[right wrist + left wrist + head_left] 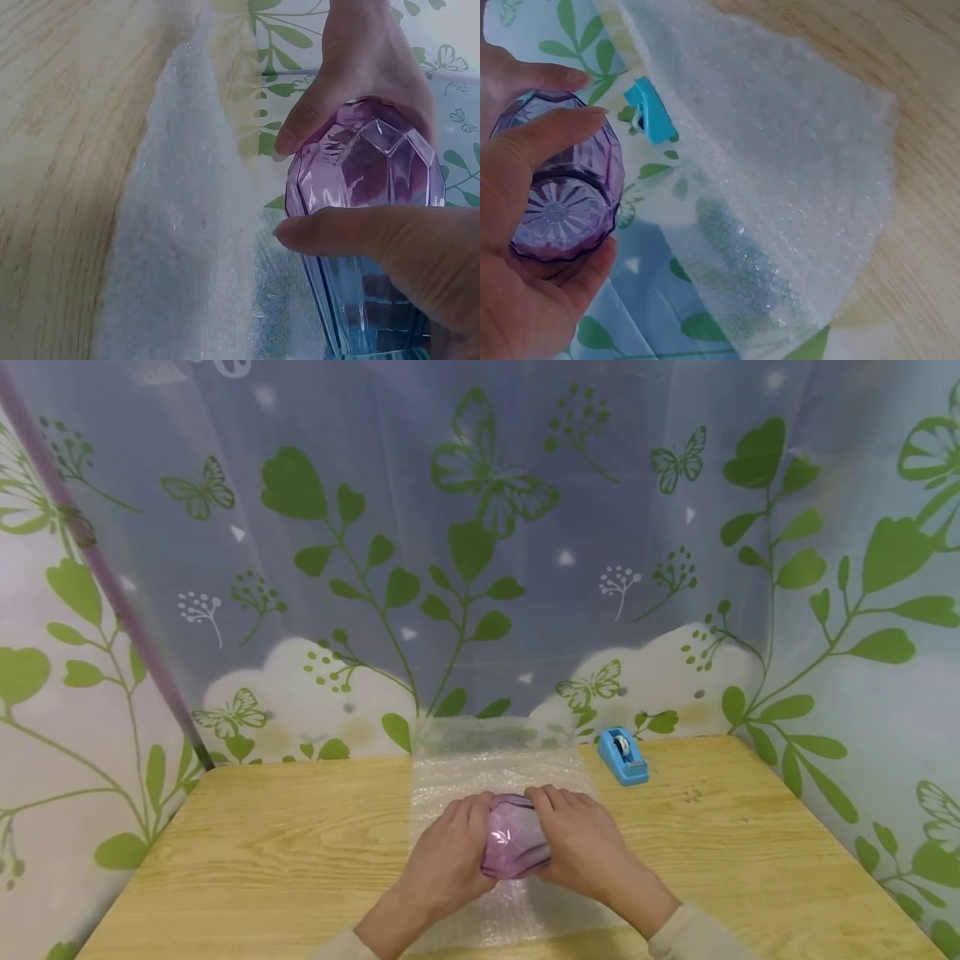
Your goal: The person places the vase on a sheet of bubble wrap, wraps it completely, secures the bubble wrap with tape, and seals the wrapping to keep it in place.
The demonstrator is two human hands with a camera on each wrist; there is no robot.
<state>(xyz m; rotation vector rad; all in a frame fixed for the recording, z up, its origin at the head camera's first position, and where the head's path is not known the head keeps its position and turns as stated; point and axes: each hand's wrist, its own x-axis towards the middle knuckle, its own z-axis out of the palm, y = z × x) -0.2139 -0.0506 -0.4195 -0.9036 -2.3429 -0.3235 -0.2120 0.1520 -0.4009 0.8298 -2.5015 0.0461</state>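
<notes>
Where leafy curtains (525, 602) border the table (300, 843) (wood-grained), fingers (557, 802) grip glassware (517, 839).

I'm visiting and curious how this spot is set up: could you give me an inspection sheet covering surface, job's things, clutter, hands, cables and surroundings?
Surface: wood-grain table.
Job's things: faceted purple-and-blue glass, held tilted; bubble wrap spread below, its far end reaching the curtain.
Clutter: blue tape dispenser near the table's far edge, right of the bubble wrap; whether it belongs to the job, I can't tell.
Hands: left hand and right hand grip the glass from opposite sides.
Cables: nothing seen.
Surroundings: curtain patterned with leaves and butterflies.
</notes>
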